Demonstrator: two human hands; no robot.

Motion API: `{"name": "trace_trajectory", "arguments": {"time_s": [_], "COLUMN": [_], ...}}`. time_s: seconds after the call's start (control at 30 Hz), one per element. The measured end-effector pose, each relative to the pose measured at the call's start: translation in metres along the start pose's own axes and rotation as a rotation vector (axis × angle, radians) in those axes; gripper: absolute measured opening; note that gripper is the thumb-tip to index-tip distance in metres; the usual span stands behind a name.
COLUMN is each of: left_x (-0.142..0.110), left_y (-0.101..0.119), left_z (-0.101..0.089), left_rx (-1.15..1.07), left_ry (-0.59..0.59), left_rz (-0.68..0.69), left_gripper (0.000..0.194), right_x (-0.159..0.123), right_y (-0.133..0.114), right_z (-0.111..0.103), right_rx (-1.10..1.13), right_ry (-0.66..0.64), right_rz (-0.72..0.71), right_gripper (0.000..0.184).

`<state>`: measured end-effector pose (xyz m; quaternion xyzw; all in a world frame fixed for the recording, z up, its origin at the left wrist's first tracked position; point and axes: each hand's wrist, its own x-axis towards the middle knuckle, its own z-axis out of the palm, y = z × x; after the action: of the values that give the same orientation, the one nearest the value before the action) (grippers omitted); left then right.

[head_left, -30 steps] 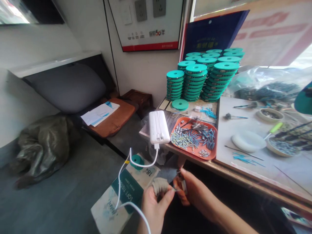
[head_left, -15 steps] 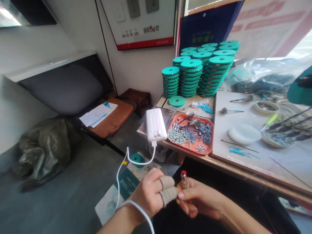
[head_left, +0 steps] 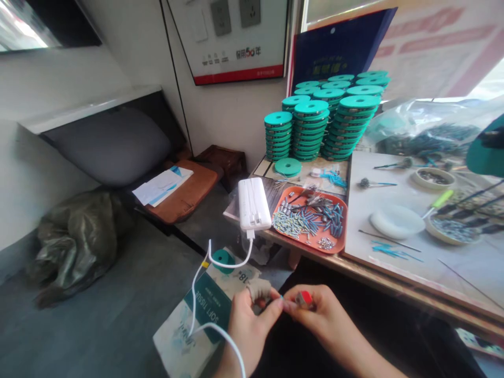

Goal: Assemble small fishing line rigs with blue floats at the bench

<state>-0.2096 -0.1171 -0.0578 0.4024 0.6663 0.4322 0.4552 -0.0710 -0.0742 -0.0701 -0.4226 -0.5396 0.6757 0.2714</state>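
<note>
My left hand (head_left: 254, 320), with tan wraps on its fingers, is closed in a pinch, thumb against fingertips. What sits in that pinch is too small to make out; only a speck of blue shows at the tips. My right hand (head_left: 325, 315) meets it there, thumb and fingertips pressed together. A small red-capped tube (head_left: 304, 298) is held in the curl of the right fingers, its red end facing up. Beyond the hands, an orange tray (head_left: 342, 241) on the table edge holds many small metal and blue-grey pieces.
A white power bank (head_left: 254, 205) overhangs the table's edge, its white cable (head_left: 224, 331) running past my left wrist. Teal spools (head_left: 311, 126) stand in stacks behind. A tissue carton (head_left: 185, 336) lies below left. A white round pad (head_left: 397, 221) is on the right.
My left hand has rolled over, so its thumb now shows and its fingertips meet the right's. The red-capped tube has tilted toward the camera. The view has shifted slightly.
</note>
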Motion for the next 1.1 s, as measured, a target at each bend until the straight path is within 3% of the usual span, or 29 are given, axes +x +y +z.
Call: {"name": "trace_trajectory", "arguments": {"time_s": [0.1,0.27,0.37,0.5,0.67,0.77,0.93,1.1], "left_x": [-0.002,-0.005,-0.006,-0.004,-0.002,-0.003,-0.004,-0.002], "left_y": [-0.002,0.001,0.001,-0.004,-0.007,-0.005,-0.002,-0.005], "left_z": [0.01,0.021,0.024,0.022,0.017,0.016,0.016,0.016], "left_rx": [-0.15,-0.423,-0.506,-0.6,-0.674,-0.695,-0.651,-0.564], "left_ry": [0.061,0.042,0.061,0.087,0.018,-0.024,-0.046,-0.125], "left_rz": [-0.069,-0.165,-0.144,-0.142,-0.189,-0.212,-0.233,-0.204], "left_gripper": [0.011,0.012,0.013,0.014,0.014,0.018,0.051,0.052], "right_x": [-0.001,-0.004,-0.004,-0.003,0.001,0.002,0.0,-0.001], "right_y": [-0.001,-0.001,0.001,0.002,0.004,0.004,-0.001,0.0], "right_z": [-0.001,-0.003,-0.002,-0.005,-0.01,-0.009,-0.008,-0.006], "right_rx": [-0.126,-0.275,-0.237,-0.023,0.234,0.302,0.242,0.038], "right_ry": [0.028,0.032,0.02,0.013,0.072,0.054,0.0,0.017], "right_rz": [-0.065,-0.136,-0.108,-0.02,0.108,0.114,0.089,-0.01], "right_gripper": [0.023,0.018,0.017,0.019,0.028,0.028,0.028,0.024]}}
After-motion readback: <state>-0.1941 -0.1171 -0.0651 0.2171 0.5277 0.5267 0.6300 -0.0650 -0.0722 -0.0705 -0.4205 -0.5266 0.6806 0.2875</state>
